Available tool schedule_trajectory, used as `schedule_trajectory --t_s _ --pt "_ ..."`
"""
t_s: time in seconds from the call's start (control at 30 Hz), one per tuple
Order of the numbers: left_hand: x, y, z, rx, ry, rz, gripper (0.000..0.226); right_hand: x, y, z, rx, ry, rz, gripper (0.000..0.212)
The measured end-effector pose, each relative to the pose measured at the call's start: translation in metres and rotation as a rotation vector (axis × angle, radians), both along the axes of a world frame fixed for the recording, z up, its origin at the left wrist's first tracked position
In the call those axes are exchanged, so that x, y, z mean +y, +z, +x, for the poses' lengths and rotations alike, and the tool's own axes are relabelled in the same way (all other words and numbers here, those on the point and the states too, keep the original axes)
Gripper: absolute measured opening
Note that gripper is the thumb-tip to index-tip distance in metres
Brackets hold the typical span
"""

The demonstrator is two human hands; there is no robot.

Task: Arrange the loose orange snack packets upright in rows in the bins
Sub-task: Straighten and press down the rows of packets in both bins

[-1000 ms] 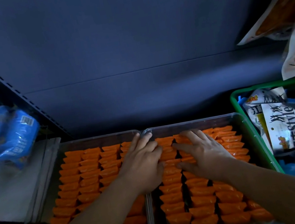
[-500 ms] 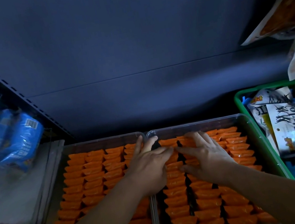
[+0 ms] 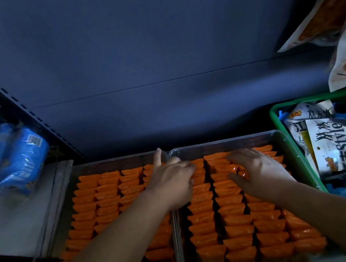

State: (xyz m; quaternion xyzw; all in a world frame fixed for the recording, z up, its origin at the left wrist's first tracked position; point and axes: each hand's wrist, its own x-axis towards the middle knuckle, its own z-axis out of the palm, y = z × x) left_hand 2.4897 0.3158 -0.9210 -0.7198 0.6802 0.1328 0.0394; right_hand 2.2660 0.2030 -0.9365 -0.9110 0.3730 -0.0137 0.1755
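Since half a second ago the hands have drawn apart: the right hand (image 3: 260, 171) has slid rightward over the packet tops, opening a gap beside the left hand (image 3: 171, 182). Two clear bins stand side by side with their long walls touching, the left bin (image 3: 115, 160) and the right bin (image 3: 227, 141). Both are filled with orange snack packets (image 3: 237, 223) standing upright. The right bin shows four rows running away from the person. The left bin shows four at its far end, and the left forearm hides its near part. The left hand lies across the shared wall with its index finger straight. Its other fingers bend down onto the first row of the right bin, and whether they pinch a packet cannot be told. The right hand is spread and relaxed, resting on packet tops in the right bin and gripping nothing. One green basket (image 3: 323, 97) of mixed bags stands just right of that bin, with two large bags (image 3: 331, 10) above it. Blue packs (image 3: 21, 155) lie to the left.
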Motion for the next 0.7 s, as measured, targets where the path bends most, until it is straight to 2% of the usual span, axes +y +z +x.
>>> schedule_trajectory --t_s 0.07,0.2,0.3,0.53,0.7 --pt "-0.001 0.002 -0.001 0.023 0.004 -0.001 0.041 0.004 0.000 -0.004 0.013 0.023 -0.032 0.051" --pt "0.004 -0.002 0.008 0.093 -0.007 -0.132 0.031 0.023 0.008 0.008 0.064 0.238 -0.040 0.045" --pt "0.017 -0.013 0.015 0.136 -0.030 -0.241 0.032 0.033 0.006 0.014 0.134 0.304 0.010 0.060" --pt "0.035 -0.009 0.007 0.148 -0.076 -0.124 0.034 0.029 0.007 0.013 0.255 0.321 0.059 0.071" --pt "0.035 -0.011 0.007 0.169 -0.072 -0.149 0.034 0.033 0.010 0.014 0.247 0.300 0.073 0.071"
